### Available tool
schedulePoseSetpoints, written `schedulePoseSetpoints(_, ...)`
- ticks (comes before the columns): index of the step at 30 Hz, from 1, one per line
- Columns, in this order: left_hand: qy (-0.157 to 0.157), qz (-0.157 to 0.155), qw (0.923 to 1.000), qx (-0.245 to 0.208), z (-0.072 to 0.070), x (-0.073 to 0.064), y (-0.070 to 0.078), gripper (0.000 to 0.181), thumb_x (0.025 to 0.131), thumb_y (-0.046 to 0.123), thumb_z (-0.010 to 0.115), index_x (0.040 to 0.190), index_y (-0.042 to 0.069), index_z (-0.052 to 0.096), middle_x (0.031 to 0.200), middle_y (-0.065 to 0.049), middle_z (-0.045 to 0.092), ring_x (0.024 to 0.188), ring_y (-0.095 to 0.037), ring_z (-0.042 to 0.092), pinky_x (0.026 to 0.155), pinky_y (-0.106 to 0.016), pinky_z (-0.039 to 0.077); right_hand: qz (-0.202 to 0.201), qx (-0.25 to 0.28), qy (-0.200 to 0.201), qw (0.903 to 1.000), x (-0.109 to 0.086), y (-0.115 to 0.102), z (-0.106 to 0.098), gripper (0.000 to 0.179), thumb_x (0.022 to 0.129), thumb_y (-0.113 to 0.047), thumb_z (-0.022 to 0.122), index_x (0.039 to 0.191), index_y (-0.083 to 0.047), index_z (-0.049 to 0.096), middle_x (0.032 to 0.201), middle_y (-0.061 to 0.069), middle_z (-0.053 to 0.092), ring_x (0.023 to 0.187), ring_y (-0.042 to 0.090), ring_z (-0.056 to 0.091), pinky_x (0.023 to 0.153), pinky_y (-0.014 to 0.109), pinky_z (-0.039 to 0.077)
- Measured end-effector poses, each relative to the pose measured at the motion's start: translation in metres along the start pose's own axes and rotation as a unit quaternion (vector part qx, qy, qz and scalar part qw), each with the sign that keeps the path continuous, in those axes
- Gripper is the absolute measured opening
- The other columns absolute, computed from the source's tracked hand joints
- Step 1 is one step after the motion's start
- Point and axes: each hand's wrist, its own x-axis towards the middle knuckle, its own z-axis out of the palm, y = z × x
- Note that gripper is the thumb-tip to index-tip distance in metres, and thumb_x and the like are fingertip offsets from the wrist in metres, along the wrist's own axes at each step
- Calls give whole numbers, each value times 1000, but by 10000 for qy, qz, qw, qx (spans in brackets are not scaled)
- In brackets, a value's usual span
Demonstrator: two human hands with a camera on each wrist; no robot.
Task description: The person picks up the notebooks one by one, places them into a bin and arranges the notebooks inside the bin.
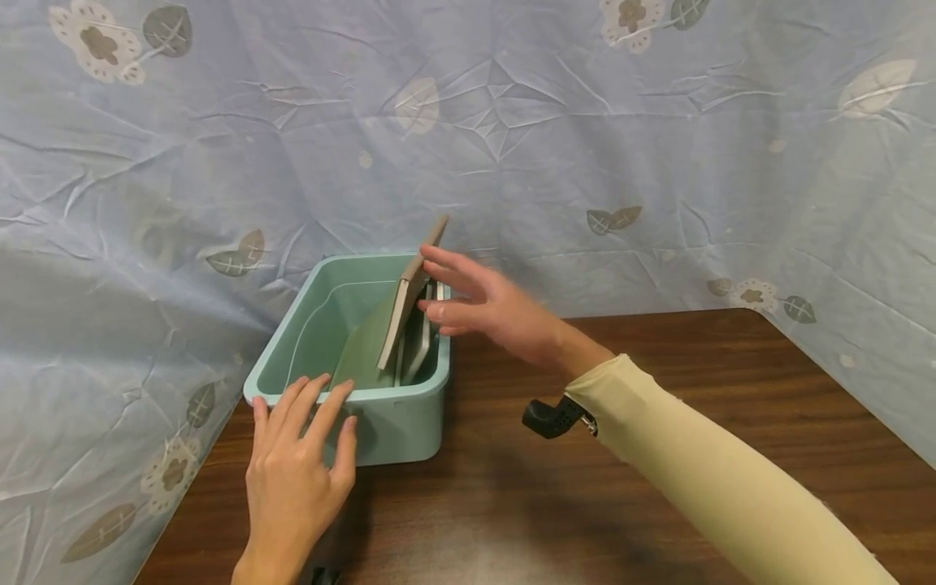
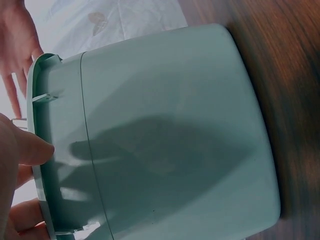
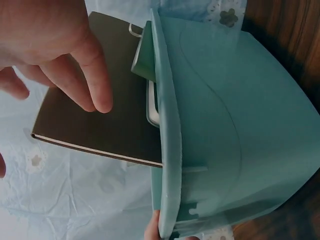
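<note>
A pale green plastic bin (image 1: 395,394) stands on the table with several flat items in it. My left hand (image 1: 296,479) grips its near rim, with the thumb (image 2: 37,149) outside and fingers reaching over to the inner side. Leaning against the bin's right side is a brown hardcover book (image 1: 411,280), its upper end sticking out above the rim. My right hand (image 1: 486,309) is beside this book with fingers extended and spread; whether the fingertips touch the cover (image 3: 125,107), I cannot tell. Behind the book are a green item (image 3: 145,55) and a pale-edged item (image 3: 152,105), both partly hidden.
The dark wooden table (image 1: 658,406) extends to the right of the bin. A pale blue curtain (image 1: 512,162) with flower and leaf prints hangs behind and along both sides. A black device (image 1: 552,417) sticks out from my right sleeve cuff.
</note>
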Motion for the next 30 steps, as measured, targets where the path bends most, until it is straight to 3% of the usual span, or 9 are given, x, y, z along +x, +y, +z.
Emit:
schedulePoseSetpoints(4,19,-17,10000,-18,0,-1,0,35,91,22,61,125,15,68,128,-13,64,126,-37,54,113,-71,22,-90,-125,-45,9999,0,-2,3,67,96,-19,61,154,-34,30,162,0,29,132,25,56,105,49,49)
schedulePoseSetpoints(10,-100,-34,9999,36,-1,-1,-1,36,92,23,59,125,14,68,130,-15,64,128,-37,54,114,-71,23,-286,-26,454,9986,3,-2,1,63,94,-19,62,151,-33,39,159,0,35,142,24,44,105,54,47)
schedulePoseSetpoints(14,-52,-4,10000,22,-1,0,-1,36,92,24,59,125,14,68,129,-15,64,127,-37,54,113,-71,23,4,-286,575,9979,2,0,-2,61,95,-22,63,150,-33,40,160,-5,30,146,20,34,102,51,50)
schedulePoseSetpoints(20,-86,2,10000,43,-1,0,-1,36,92,23,60,125,14,68,129,-14,64,127,-37,54,113,-71,23,695,-476,499,9952,3,7,0,54,97,-26,63,148,-25,45,157,3,35,120,32,63,94,40,57)
schedulePoseSetpoints(22,-141,-19,9999,51,-1,-1,-1,36,92,24,59,125,14,68,130,-15,63,128,-37,54,113,-71,22,785,-423,498,9948,5,9,2,54,96,-24,65,146,-20,46,156,7,37,113,33,67,91,36,58)
schedulePoseSetpoints(25,-165,-48,9998,47,-1,-1,-1,36,92,24,59,126,14,68,130,-15,63,128,-38,53,113,-71,22,727,-279,486,9958,5,12,2,53,95,-16,66,144,-14,46,150,14,43,113,35,67,92,33,57)
schedulePoseSetpoints(30,-146,-53,9999,51,-1,0,-1,36,92,24,59,125,14,68,130,-15,64,128,-38,53,113,-72,23,454,-397,542,9967,3,20,-2,53,90,-4,69,139,-4,48,136,19,56,110,25,66,91,30,56)
